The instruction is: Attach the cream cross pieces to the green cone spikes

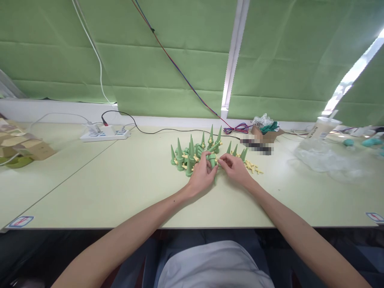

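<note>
My left hand [203, 175] is closed round a green plastic plant watering spike [212, 157], tilted with its point downward. Thumb and fingertips of my right hand [236, 169] pinch at the side of that spike, where a bit of yellow shows. Probably it is a small yellow valve, partly hidden by the fingers. Left of and behind my hands stand several green spikes [180, 156] with yellow valves on them, others lying among them. A few more spikes [229, 148] are behind my right hand. Loose yellow valves [253, 167] form a small pile to its right.
A white power strip [105, 134] with plugs sits at the back left, near cardboard pieces [39, 149]. A black cable crosses the back. Behind the spikes are coiled wires [238, 128] and a small open box [265, 135]. A plastic cup [320, 129] and clear bag [318, 156] are at right.
</note>
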The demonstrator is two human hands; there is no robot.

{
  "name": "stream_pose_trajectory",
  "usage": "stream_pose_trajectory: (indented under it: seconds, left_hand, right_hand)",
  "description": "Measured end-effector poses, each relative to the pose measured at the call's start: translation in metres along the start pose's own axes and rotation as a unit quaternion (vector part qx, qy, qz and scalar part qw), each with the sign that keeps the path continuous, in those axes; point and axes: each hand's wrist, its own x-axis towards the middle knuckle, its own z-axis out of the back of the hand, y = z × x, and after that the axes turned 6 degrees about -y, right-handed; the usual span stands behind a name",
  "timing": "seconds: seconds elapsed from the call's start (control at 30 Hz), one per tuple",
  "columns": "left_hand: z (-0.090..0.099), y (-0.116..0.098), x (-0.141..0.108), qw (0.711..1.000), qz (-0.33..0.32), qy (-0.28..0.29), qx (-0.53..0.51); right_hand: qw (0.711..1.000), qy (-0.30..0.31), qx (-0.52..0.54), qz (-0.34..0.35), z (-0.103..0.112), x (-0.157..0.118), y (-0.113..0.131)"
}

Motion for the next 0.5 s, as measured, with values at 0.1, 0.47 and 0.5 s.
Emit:
stream_pose_trajectory:
  seconds: [0.1, 0.47, 0.5]
  left_hand:
    - [0.0000, -0.0005, -0.0002, 1.000, -0.003, 0.000, 0.001]
    - [0.0004, -0.0015, 0.0002, 1.000, 0.010, -0.025, -0.001]
    - [0.0003, -0.0015, 0.0001, 1.000, 0.009, -0.025, -0.001]
  right_hand:
    - [1.000, 0.000, -0.009, -0.001, -0.0004, 0.0001, -0.0006]
    - [0.999, 0.022, 0.048, -0.012, 0.0015, -0.0005, -0.0003]
    - [0.998, 0.022, 0.051, -0.012, 0.0013, -0.0005, -0.0006]
